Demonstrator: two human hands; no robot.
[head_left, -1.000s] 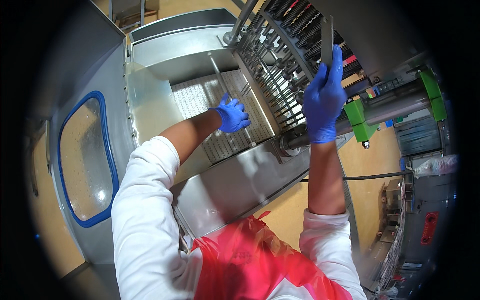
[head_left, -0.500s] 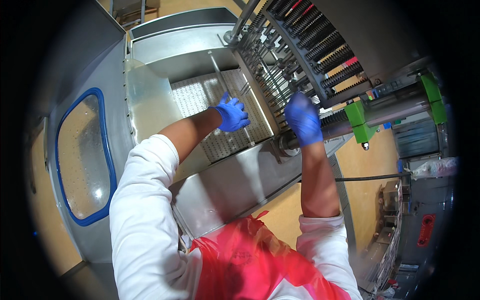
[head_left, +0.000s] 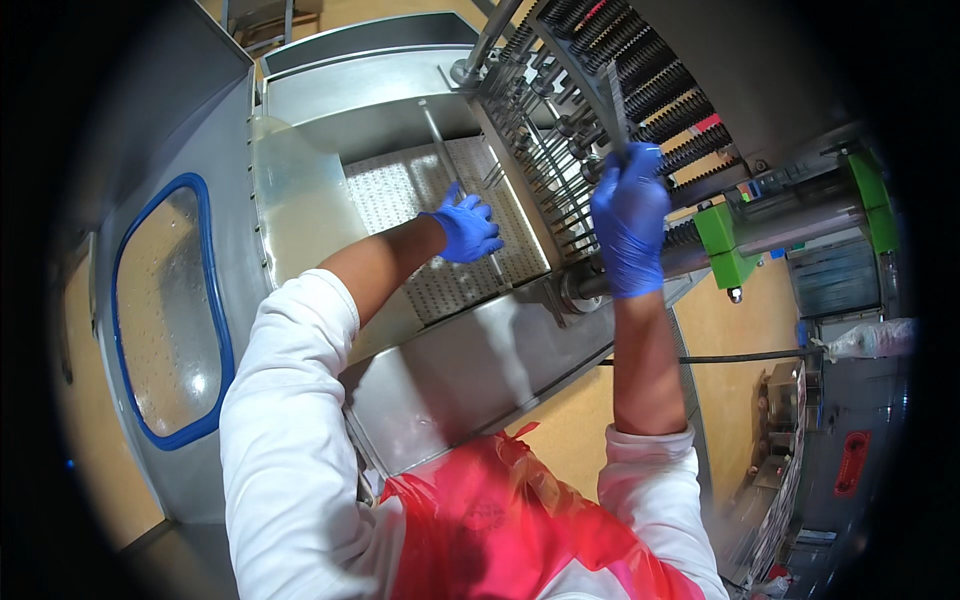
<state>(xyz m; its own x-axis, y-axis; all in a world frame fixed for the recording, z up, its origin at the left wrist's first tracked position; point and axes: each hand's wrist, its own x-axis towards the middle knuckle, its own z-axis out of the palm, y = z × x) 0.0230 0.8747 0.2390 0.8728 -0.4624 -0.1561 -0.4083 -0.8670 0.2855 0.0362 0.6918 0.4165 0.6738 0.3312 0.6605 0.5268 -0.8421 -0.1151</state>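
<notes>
My left hand point(head_left: 466, 228), in a blue glove, has its fingers spread over a thin metal rod point(head_left: 434, 130). The rod crosses above a white perforated belt point(head_left: 385, 195) inside a steel machine; contact between hand and rod is unclear. My right hand point(head_left: 632, 220), gloved alike, is closed around a narrow grey metal strip-shaped tool point(head_left: 616, 100). It points up and away, in front of a row of dark coil springs point(head_left: 655, 75); its exact kind is blurred. Left of that hand stands a bank of thin metal needles point(head_left: 545, 165).
A thick steel shaft point(head_left: 790, 215) with green blocks point(head_left: 722, 243) runs to the right of my right hand. At left, a steel door has a blue-edged window point(head_left: 165, 310). A steel ledge point(head_left: 440, 375) lies before me, and a black cable point(head_left: 745, 357) crosses at right.
My right hand has moved slightly right and turned, and the grey tool in it now shows in front of the springs. My left hand has stayed almost still.
</notes>
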